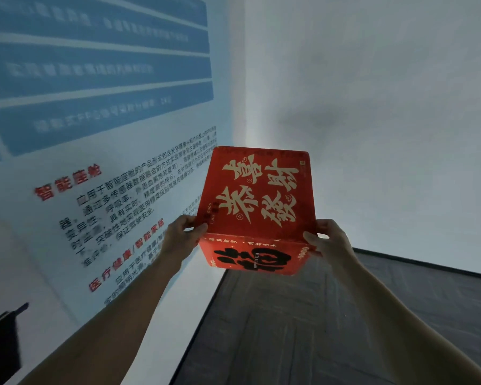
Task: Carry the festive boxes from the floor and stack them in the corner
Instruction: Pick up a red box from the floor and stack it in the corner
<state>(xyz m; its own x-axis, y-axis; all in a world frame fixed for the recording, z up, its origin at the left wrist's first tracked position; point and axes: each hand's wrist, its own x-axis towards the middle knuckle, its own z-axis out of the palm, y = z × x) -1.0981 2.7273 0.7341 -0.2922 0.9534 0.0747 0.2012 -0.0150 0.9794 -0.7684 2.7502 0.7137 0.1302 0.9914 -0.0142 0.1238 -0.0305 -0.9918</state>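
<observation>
Evidently left hand (181, 235) and right hand (328, 240) clamp fingers (311, 237) on the red box (257, 195) (underside hidden).

Printed info wall (95, 134) shuts the L side, w/ the L hand (182, 236) close beside it, so little room there; plain white wall (386, 107) blocks ahead & R, w/ open air beside the R hand (326, 240). Open space under the red festive box (257, 195) down to the grey wood-grain floor (303, 329) & between the forearms. Dark object (0, 348) low at far L by the printed wall, can't tell what.
</observation>
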